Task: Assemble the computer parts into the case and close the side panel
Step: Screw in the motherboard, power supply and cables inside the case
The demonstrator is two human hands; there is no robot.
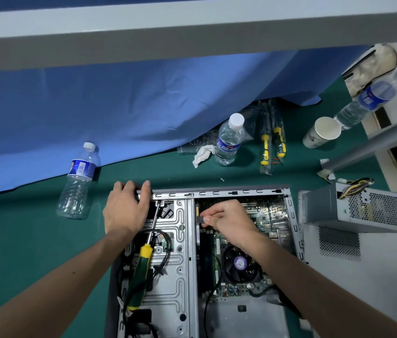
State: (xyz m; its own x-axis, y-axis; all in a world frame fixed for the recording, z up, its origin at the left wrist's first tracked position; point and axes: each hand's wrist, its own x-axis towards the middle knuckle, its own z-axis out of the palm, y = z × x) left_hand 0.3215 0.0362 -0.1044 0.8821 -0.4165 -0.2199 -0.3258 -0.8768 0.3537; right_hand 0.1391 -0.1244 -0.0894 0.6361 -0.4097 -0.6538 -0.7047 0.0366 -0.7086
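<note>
Lying open-sided at lower centre of the frame on the green desk [34, 230]: computer case [219, 192], grey metal, motherboard [260, 215] exposed in its right half, round CPU fan [240, 262] below centre. Left hand [126, 208], fingers curled over the case's top-left edge, gripping it. Right hand [229, 222], thumb and forefinger pinching a small dark part [199, 219] at the left edge of the motherboard; kind of part cannot be told. Screwdriver [141, 269], green and yellow handle, resting aslant on the drive cage [178, 259] in the case's left half, tip toward the top. Power supply [355, 211], grey box with loose wires, just right of the case, apart from it. Also on the desk: tilted water bottle [79, 179] at centre left, upright water bottle [229, 140] at upper centre beside crumpled tissue [201, 154], two bagged screwdrivers [271, 145] right of that, paper cup [321, 132] and third bottle [365, 103] at upper right. Blue cloth [119, 106] across the upper left.
</note>
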